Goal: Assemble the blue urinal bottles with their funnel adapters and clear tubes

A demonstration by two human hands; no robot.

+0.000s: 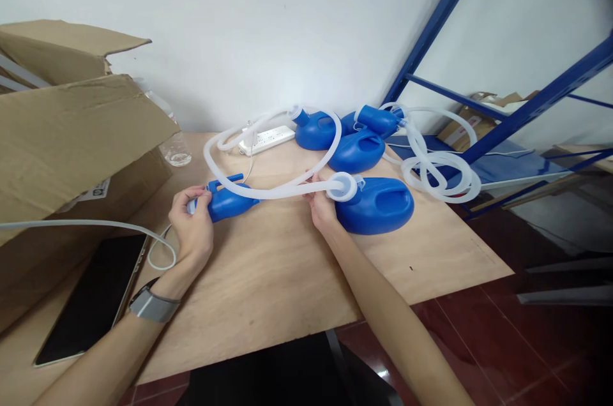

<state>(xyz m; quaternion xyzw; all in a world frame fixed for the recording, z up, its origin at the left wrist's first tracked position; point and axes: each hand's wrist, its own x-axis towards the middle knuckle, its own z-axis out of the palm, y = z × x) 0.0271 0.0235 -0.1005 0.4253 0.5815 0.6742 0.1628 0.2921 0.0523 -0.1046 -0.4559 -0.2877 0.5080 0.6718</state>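
Note:
My left hand [192, 221] is closed around the end of a blue plastic urinal funnel [230, 200], held over the left part of the table. A translucent white hose [287, 191] loops from beside this funnel to the white cap [341, 187] of a blue urinal bottle [383, 208]. My right hand [322, 205] is closed on the hose just left of that cap, with part of the fingers hidden behind the hose. The bottle rests on the table to the right of this hand. Behind it are more blue bottles [357, 150] and another blue funnel [378, 120].
An open cardboard box [86, 144] stands at the left, beside a clear plastic bottle [175, 147] and a dark tablet [96, 297]. A white power strip [268, 138] lies near the wall. Coiled hose [445, 182] overhangs the right edge by a blue metal shelf [440, 16].

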